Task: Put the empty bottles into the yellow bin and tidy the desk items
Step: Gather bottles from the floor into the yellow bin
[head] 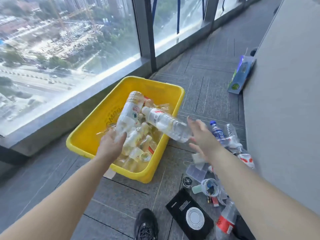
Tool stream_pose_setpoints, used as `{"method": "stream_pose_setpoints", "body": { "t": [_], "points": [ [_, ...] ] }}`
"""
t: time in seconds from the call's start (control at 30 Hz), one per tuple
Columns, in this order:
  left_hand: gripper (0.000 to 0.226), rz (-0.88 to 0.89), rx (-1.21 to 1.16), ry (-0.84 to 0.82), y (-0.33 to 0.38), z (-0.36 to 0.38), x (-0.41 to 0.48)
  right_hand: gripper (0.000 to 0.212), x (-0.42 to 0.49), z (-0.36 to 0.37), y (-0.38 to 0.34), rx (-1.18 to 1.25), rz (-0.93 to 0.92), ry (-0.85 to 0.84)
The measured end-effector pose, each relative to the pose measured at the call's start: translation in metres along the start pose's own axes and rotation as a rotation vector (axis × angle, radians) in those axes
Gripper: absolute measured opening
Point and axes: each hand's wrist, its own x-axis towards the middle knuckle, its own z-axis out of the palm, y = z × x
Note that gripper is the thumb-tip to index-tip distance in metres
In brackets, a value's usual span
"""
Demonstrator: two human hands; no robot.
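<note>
The yellow bin (86, 137) stands on the floor by the window and holds several clear empty bottles. My left hand (110, 146) is over the bin's near side, gripping the base of a white-labelled clear bottle (129, 113) that tilts up over the pile. My right hand (202, 137) hovers at the bin's right rim with fingers spread. A second clear bottle (166, 123) lies slanted in the air just off its fingertips, cap toward the bin. More empty bottles lie on the floor at the right, one with a blue cap (219, 133).
Scattered on the carpet right of the bin are a clear plastic case (197, 170), a tape roll (210, 186), a black box (190, 217) and a red-labelled bottle (225, 220). A grey panel (285, 101) rises at the right. My black shoe (146, 224) is below.
</note>
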Motion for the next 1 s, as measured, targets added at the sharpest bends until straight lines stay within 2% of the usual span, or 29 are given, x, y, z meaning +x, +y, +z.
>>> {"method": "stream_pose_setpoints", "body": {
  "t": [0.07,0.13,0.23,0.4,0.5,0.73,0.9,1.0],
  "points": [
    [0.071,0.025,0.112,-0.021,-0.006,-0.002,0.013,0.08,0.015,0.025,0.001,0.005,0.031,-0.113],
    [0.068,0.084,0.15,-0.045,-0.016,0.001,0.014,0.078,0.025,0.037,0.017,-0.126,0.04,-0.115],
    [0.056,0.202,0.15,-0.045,-0.031,0.015,0.004,0.066,0.027,0.025,0.05,-0.295,0.071,-0.028],
    [0.029,0.407,0.107,-0.059,-0.037,0.058,-0.017,0.047,0.012,-0.048,0.107,-0.414,0.145,0.149],
    [0.022,0.474,0.113,-0.119,-0.03,0.093,-0.031,0.052,-0.001,-0.098,0.144,-0.525,0.196,0.276],
    [0.033,0.46,0.189,-0.383,-0.009,0.188,-0.049,0.059,-0.022,-0.167,0.209,-0.656,0.356,0.357],
    [0.043,0.383,0.249,-0.501,0.017,0.246,-0.049,0.06,-0.002,-0.19,0.226,-0.688,0.362,0.441],
    [0.051,0.306,0.266,-0.551,0.031,0.28,-0.042,0.068,0.018,-0.194,0.228,-0.733,0.357,0.472]
  ]
}}
